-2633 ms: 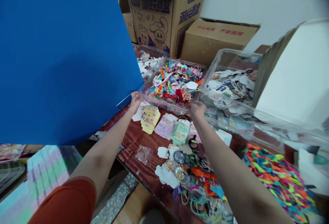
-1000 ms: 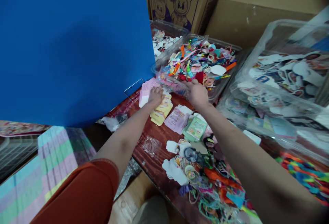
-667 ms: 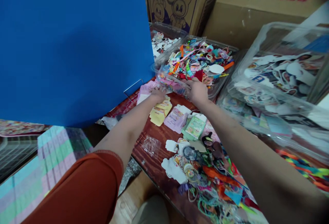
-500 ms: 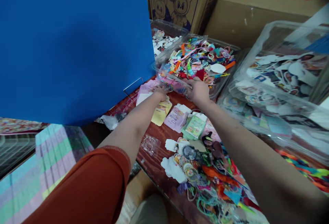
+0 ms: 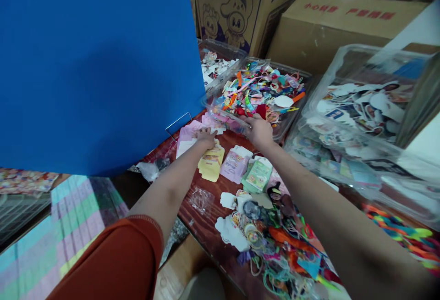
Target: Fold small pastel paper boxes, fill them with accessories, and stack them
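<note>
My right hand (image 5: 260, 131) is closed around the front rim of a clear plastic tray (image 5: 287, 132), which is heaped with small colourful straps and charms. To its left, my left hand (image 5: 205, 136) lies palm down with fingers spread, resting on pale pink and white cards (image 5: 188, 134). Just below that hand are yellow packets (image 5: 211, 163). A lilac stack of packets (image 5: 236, 164) and a green stack (image 5: 257, 174) lie in a row to the right, in front of the tray.
A large blue panel (image 5: 99, 70) blocks the left. Loose cords and charms (image 5: 275, 240) cover the near table, beside crumpled clear plastic (image 5: 201, 200). Clear bins of cut-outs (image 5: 367, 107) stand at right, with cardboard boxes (image 5: 337, 22) behind.
The view has shifted slightly, so the scene sits lower and more to the left. My left fingers show more clearly spread. My right hand stays on the tray rim.
</note>
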A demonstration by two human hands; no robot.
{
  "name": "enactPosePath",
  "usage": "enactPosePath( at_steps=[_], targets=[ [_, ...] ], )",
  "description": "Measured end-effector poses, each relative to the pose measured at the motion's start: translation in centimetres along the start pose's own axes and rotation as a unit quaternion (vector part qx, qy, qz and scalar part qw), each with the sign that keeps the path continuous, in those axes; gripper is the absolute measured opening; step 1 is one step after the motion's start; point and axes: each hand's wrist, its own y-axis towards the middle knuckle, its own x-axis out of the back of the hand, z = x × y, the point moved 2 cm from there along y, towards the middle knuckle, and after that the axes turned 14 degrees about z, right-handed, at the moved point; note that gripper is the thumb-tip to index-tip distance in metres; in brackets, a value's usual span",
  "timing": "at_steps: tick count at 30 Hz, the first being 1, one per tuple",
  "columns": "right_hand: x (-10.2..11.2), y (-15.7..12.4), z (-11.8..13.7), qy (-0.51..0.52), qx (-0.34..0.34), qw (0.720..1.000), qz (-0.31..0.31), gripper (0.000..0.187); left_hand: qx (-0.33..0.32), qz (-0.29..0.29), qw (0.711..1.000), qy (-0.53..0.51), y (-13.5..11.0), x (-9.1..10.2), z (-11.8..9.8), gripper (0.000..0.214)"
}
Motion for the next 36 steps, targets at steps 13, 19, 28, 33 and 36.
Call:
enactPosePath(
  at_steps=[13, 19, 28, 33, 36],
  targets=[
    [0.0, 0.1, 0.2, -0.002, -0.004, 1.000, 0.010, 0.037, -0.017, -0.016, 1.000, 0.004, -0.8, -0.6, 0.4, 0.051],
    [-1.7, -0.4, -0.3, 0.010, -0.006, 1.000, 0.016, 0.037, -0.026, -0.009, 1.000, 0.003, -1.2, -0.5, 0.6, 0.047],
    [-2.0, -1.3, -0.6, 0.011, 0.005, 0.999, 0.042, 0.057, -0.038, -0.018, 0.999, -0.023, -2.6, -1.5, 1.4, 0.052],
    [-3.8, -5.6, 4.2, 0.054, 0.128, 0.990, -0.037, 0.041, -0.054, -0.044, 0.996, -0.057, -3.1, -1.4, 1.8, 0.048],
    [-7.8, -9.0, 8.5, 0.087, 0.203, 0.972, 0.086, 0.043, -0.058, -0.068, 0.992, -0.083, -3.3, -0.7, 2.2, 0.043]
  ],
)
